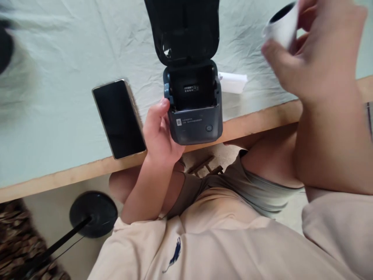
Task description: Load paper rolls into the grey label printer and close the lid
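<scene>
Beige shirt (204, 237) fills the bottom of my feed lol. Left hand (163, 136) grips the open printer (195, 126) at the table's edge (64, 177), some fingers hidden. Right hand (314, 58) has a white roll (282, 33) pinched, fingers roll-wide. Phone (119, 118) lies left.

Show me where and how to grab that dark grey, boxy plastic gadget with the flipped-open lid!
Take the dark grey, boxy plastic gadget low on its body, coming from the right: that side looks free, while the left hand already has the left. I'd leave the glossy black open lid alone: it sticks out well past the body and might swing.
</scene>
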`<state>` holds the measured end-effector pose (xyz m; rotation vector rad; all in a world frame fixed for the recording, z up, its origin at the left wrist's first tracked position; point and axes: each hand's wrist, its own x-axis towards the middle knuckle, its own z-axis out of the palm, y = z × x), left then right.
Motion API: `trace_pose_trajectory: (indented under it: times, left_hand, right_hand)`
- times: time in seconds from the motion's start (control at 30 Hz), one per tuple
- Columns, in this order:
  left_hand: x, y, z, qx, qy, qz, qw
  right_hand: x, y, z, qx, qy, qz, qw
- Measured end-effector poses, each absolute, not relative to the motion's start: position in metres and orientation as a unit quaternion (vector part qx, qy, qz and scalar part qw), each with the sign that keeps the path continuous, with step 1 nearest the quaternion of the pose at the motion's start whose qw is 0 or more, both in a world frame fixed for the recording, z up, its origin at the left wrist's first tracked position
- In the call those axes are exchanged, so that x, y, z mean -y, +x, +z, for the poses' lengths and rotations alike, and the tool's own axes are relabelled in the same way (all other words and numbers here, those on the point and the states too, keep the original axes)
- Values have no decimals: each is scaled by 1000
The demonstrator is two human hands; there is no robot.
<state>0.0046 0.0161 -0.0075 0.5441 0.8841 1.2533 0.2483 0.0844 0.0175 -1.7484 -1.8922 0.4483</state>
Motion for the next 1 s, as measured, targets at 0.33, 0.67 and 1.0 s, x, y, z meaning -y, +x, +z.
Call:
trace_pose_trajectory:
  times: [0.33,0.67,1.0]
  left_hand:
    - [-17,2,-12,-365,252,567,694]
    - [-17,3,-10,-356,234,571,701]
    - [-16,4,-11,-329,195,582,718]
  right_hand:
    - [-72,232,26,762,-612,17,211]
    - [-79,210,-1,783,-569,136,210]
    - [-86,213,19,516,-553,498,425]
